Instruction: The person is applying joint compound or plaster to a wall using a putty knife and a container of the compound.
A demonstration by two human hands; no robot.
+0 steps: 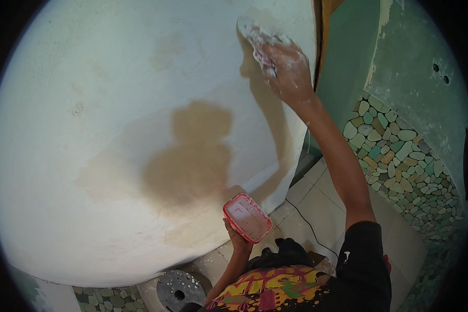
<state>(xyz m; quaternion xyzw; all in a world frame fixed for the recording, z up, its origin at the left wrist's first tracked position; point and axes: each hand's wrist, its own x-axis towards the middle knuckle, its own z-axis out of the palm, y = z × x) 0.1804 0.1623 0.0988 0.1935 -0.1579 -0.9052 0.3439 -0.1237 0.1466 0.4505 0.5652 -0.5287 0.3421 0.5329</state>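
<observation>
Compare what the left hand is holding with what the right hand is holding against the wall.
The left hand holds a red-rimmed rectangular tray low, away from the wall; the right hand presses a flat white-smeared tool high against the wall. The tray is a shallow container with white paste inside; the tool is thin and coated, its exact kind unclear. Both carry the same white material.

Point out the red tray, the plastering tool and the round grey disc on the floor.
red tray [248,218], head view: on its white-smeared inside.
plastering tool [252,31], head view: on its putty-covered blade.
round grey disc [181,288], head view: on its top face.
</observation>
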